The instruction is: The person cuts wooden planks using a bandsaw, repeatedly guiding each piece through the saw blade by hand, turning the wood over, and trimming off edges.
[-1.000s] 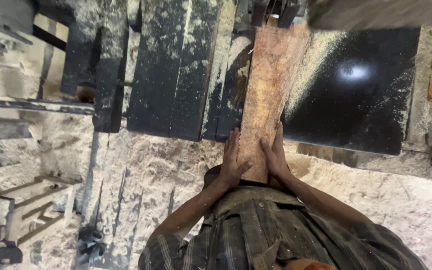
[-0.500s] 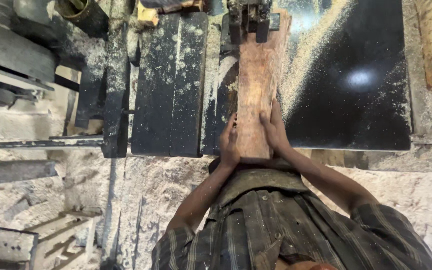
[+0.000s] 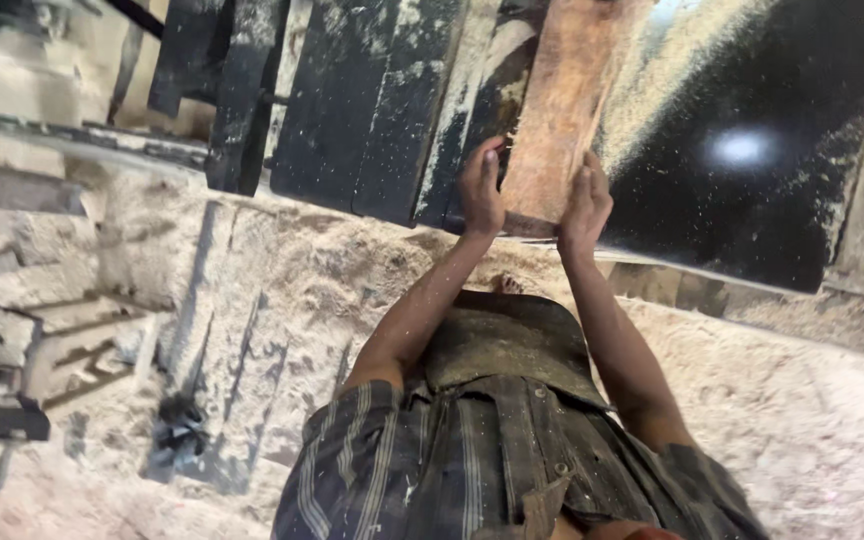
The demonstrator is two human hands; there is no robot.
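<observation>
Head cam looks down at a reddish-brown wooden plank (image 3: 562, 120) lying lengthwise on a dark machine table (image 3: 752, 200), running away from the person twd the top of frame. Its near end sits btwn both hands, just at the table's front edge.

Left hand (image 3: 480, 188) is pressed flat against the plank's left side near the end, fingers straight & pointing up along the wood, thumb apart — open palm, not wrapped round anything. Right hand (image 3: 585, 205) does the same on the right side, fingers extended along the edge, palm touching the wood. So the plank end is squeezed btwn two open palms, no closed grip on either side. Whether fingertips hook over the top face, can't tell.

Pale sawdust streak (image 3: 672, 70) fans across the table right of the plank, w/ a bright light reflection further right. Left of the plank, dark metal slabs (image 3: 372, 100) w/ sawdust in the gaps btwn them. Floor (image 3: 282, 300) below is thick w/ sawdust. Person's striped shirt (image 3: 432, 470) & a dusty apron (image 3: 507, 340) fill the bottom centre, forearms reaching up from there to the plank
</observation>
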